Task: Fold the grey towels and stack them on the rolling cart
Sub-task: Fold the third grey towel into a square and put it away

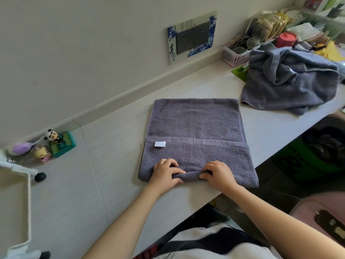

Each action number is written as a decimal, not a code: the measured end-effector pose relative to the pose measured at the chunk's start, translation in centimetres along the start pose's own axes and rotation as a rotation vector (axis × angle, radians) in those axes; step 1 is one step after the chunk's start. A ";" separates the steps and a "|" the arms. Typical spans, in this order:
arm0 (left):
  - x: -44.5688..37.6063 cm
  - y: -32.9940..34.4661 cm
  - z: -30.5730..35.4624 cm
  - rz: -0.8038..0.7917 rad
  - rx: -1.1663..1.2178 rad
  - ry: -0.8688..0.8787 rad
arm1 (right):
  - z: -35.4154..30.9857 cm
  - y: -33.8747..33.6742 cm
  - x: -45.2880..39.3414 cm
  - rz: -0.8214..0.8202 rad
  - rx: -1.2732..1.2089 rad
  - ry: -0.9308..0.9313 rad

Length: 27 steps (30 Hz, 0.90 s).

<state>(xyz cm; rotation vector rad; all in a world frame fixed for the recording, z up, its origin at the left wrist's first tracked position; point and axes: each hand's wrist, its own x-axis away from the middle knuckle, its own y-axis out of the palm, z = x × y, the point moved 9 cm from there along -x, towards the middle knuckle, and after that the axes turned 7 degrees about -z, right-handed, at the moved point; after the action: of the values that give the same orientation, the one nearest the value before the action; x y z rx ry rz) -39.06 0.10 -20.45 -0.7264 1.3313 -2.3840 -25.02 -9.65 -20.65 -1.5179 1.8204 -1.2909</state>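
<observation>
Two grey towels show on the white bench (115, 146): one folded towel (196, 126) lies flat in the middle, soft and fuzzy, with a smooth band across it and one small white tag (160, 144), and one crumpled towel (291, 79) sits in a heap far off to the right. Two hands work at the flat towel's near edge, the left hand (165, 174) and the right hand (217, 173) close together, each pinching a small rolled-up bump of cloth between curled fingers and thumb.
</observation>
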 end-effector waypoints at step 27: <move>-17.7 -10.9 -0.9 -0.492 0.077 -0.247 | 1.3 -11.2 -17.7 -0.663 0.042 0.096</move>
<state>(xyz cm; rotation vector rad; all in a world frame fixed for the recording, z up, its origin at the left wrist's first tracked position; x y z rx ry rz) -25.33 15.11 -16.43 -1.4080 1.0416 -2.5710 -12.86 6.74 -15.65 -2.1681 1.3625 -1.6938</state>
